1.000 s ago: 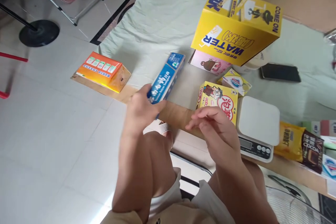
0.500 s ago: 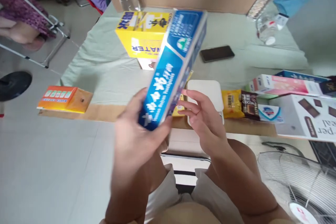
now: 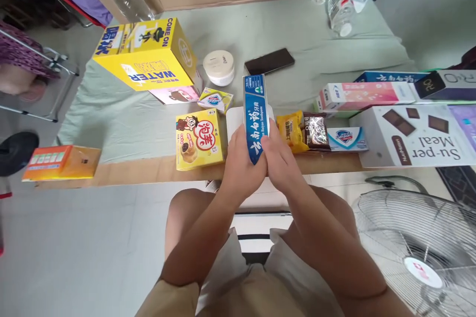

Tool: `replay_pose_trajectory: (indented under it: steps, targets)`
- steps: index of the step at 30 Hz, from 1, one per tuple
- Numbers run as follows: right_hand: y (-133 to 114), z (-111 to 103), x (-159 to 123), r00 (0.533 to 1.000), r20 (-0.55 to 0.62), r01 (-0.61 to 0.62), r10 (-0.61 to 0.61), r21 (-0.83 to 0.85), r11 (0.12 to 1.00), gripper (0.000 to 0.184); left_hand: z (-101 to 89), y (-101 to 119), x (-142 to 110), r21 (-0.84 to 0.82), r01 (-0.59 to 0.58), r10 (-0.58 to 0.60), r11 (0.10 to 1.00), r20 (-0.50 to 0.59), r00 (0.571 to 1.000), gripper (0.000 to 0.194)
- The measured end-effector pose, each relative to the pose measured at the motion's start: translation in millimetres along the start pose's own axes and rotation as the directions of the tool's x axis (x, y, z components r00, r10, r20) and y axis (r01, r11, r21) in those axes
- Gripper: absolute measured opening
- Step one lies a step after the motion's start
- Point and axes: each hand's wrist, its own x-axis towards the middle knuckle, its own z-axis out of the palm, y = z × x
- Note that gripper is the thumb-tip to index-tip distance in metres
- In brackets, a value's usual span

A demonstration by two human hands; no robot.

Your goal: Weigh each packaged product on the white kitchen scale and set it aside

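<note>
Both my hands grip the near end of a long blue toothpaste box (image 3: pixel 255 114). My left hand (image 3: pixel 240 166) wraps its left side and my right hand (image 3: pixel 278 161) wraps its right side. The box points away from me and lies over a white kitchen scale (image 3: pixel 234 119), which it mostly hides. A yellow cartoon snack box (image 3: pixel 199 139) lies just left of my left hand. A yellow snack packet (image 3: pixel 291 131) and a dark cocoa packet (image 3: pixel 315 131) lie just right of my right hand.
A large yellow water carton (image 3: pixel 148 54), a small soap box (image 3: pixel 215 100), a white jar (image 3: pixel 219 67) and a black phone (image 3: pixel 269 61) lie farther back. Long boxes (image 3: pixel 366 95) and a Su-per Meal box (image 3: pixel 416 136) fill the right. An orange box (image 3: pixel 59 162) sits far left; a fan (image 3: pixel 416 247) stands near right.
The toothpaste box came down from in front of the camera onto the scale. My right hand, open before, closed on the box beside my left. The view swung right.
</note>
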Motion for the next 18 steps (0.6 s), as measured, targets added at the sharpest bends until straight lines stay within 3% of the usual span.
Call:
replay_pose_trajectory:
  steps: [7,9,13,18]
  targets:
    - [4,-2,-2,0.999,-0.033,0.021,-0.032,-0.299,0.954,0.063,-3.5,-16,-5,0.015,0.034,-0.034,0.999,-0.008,0.999,0.05]
    - [4,-6,2,0.998,-0.051,0.018,-0.036,-0.311,0.95,0.066,-6.5,-20,-5,0.054,0.026,-0.025,0.998,-0.03,0.999,0.055]
    - [0,-16,10,0.973,-0.227,-0.018,-0.047,-0.28,0.96,0.078,-16.1,-28,-6,0.065,-0.033,0.038,0.997,-0.078,0.996,0.064]
    - [1,-21,15,0.953,-0.289,0.028,-0.088,-0.206,0.978,0.075,-21.4,-31,-7,0.045,-0.113,0.116,0.993,-0.069,0.991,0.057]
